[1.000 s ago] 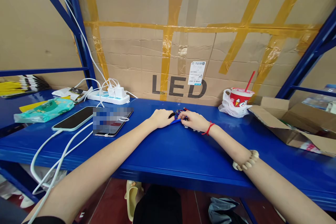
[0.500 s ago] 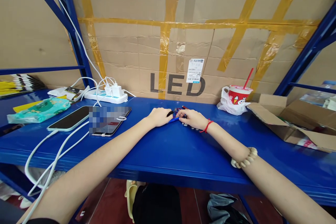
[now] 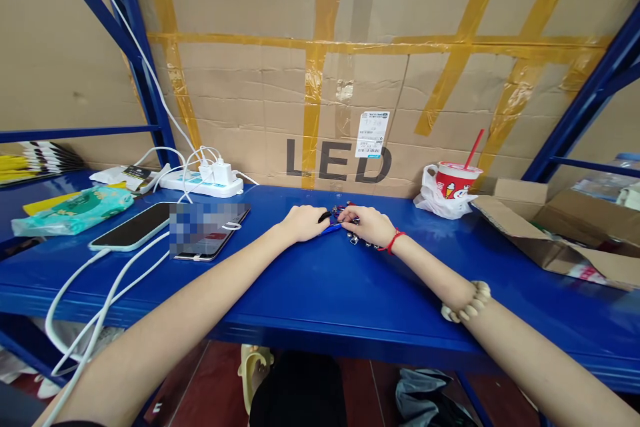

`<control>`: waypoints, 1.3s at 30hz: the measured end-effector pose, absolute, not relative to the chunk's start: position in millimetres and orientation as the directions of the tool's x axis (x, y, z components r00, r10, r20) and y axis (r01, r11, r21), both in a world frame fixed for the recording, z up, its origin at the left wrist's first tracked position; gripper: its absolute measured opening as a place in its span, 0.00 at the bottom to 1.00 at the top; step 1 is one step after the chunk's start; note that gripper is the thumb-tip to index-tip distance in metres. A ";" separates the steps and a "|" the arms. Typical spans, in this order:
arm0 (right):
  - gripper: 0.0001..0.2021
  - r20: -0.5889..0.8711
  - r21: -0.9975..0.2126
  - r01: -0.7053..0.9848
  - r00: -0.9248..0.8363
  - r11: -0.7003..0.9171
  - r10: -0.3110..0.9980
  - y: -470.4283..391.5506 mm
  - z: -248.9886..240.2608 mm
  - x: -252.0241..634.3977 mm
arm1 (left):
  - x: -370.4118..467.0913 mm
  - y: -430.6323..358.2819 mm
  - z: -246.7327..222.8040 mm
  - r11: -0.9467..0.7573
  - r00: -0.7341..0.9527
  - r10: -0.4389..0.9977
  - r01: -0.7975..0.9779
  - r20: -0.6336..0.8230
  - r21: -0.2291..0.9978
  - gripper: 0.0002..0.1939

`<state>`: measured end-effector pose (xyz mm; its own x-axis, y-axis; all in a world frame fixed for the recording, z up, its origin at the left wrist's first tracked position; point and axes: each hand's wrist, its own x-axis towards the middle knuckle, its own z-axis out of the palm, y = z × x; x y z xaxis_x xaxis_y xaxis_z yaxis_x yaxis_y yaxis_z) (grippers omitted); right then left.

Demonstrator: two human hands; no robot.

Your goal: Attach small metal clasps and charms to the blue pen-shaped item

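My left hand (image 3: 304,224) rests at the middle of the blue tabletop, its fingers closed round a black and blue object (image 3: 331,228) whose kind I cannot make out. Facing it, my right hand (image 3: 369,224) has its thumb and fingertips pinched together at the blue end. Below and beside the right palm lie small shiny metal pieces (image 3: 354,239), strung out toward the wrist like a chain. More small dark and red bits (image 3: 345,205) show just behind the fingertips. The fingers hide most of what is held.
Two phones, one dark-screened (image 3: 133,227), lie left with white cables. Behind them sit a power strip (image 3: 200,181) and a teal packet (image 3: 77,210). A red cup (image 3: 454,181) in a plastic bag and an open carton (image 3: 565,233) stand right. A cardboard sheet (image 3: 250,93) backs the table.
My right hand has shifted slightly, and more of the shiny metal pieces show beneath it. The left hand stays almost where it was.
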<state>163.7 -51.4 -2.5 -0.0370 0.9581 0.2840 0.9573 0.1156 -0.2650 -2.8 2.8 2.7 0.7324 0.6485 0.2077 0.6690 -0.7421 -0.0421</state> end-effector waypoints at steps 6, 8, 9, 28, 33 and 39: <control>0.09 0.263 -0.330 0.938 -0.016 0.106 0.965 -49.1 -4.5 165.5 | -3.1 3.3 2.4 -0.747 0.736 0.642 0.663 0.213 -0.040 0.19; 0.09 0.264 -0.347 0.932 -0.008 0.103 0.964 -48.6 -5.0 165.9 | -3.2 3.2 2.8 -0.745 0.733 0.647 0.667 0.209 -0.032 0.19; 0.09 0.266 -0.352 0.930 -0.007 0.104 0.964 -48.5 -5.1 165.9 | -3.2 3.2 3.0 -0.743 0.731 0.651 0.669 0.205 -0.028 0.20; 0.11 0.483 -0.410 0.888 0.018 0.208 0.875 -45.9 -10.0 165.8 | -3.2 6.1 1.4 -0.737 0.726 0.661 0.676 0.190 -0.018 0.21; 0.13 0.496 -0.461 0.809 -0.108 0.366 0.861 -45.9 -11.5 161.2 | -3.0 4.7 2.5 -0.740 0.729 0.660 0.672 0.181 -0.008 0.22; 0.14 0.506 -0.478 0.791 -0.109 0.383 0.856 -49.0 -9.9 158.0 | -3.0 4.8 2.1 -0.736 0.725 0.663 0.676 0.185 -0.011 0.22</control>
